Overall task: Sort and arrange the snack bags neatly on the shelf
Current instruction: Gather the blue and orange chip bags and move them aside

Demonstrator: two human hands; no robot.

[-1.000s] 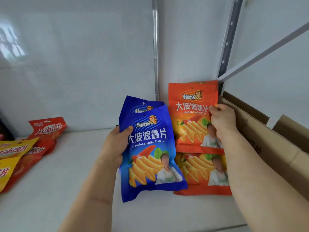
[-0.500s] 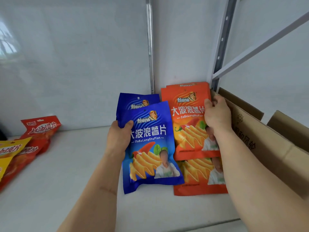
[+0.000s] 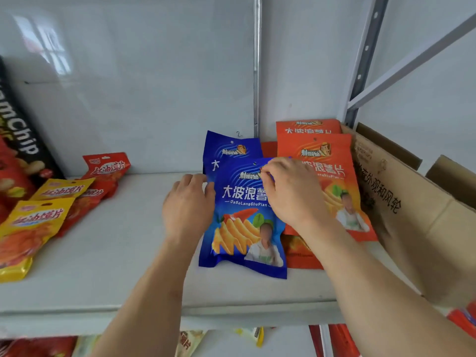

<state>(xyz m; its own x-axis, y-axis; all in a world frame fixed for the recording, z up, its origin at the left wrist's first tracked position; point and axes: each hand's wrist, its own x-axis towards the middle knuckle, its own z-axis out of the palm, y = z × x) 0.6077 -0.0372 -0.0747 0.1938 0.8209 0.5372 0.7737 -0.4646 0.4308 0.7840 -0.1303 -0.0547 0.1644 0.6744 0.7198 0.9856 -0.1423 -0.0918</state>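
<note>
Two blue snack bags sit on the white shelf [image 3: 108, 256]. The front blue bag [image 3: 244, 228] lies tilted back, overlapping the rear blue bag [image 3: 229, 150], which leans on the back wall. My left hand [image 3: 188, 207] grips the front bag's left edge. My right hand [image 3: 291, 194] pinches the same bag at its top edge. Right of them, orange snack bags [image 3: 324, 155] of the same brand stand stacked against the wall. Another orange bag [image 3: 301, 253] lies flat, partly under the blue one.
An open cardboard box [image 3: 412, 207] stands against the orange bags at the right. Yellow bags [image 3: 38, 222] and red bags [image 3: 105, 168] lie at the left beside a black chip box [image 3: 18, 124]. A grey shelf upright [image 3: 363, 73] rises at the back right. More bags show on the shelf below.
My right hand left the orange bag and moved left onto the front blue bag's top. The blue bags came down from the air onto the shelf beside the orange ones.
</note>
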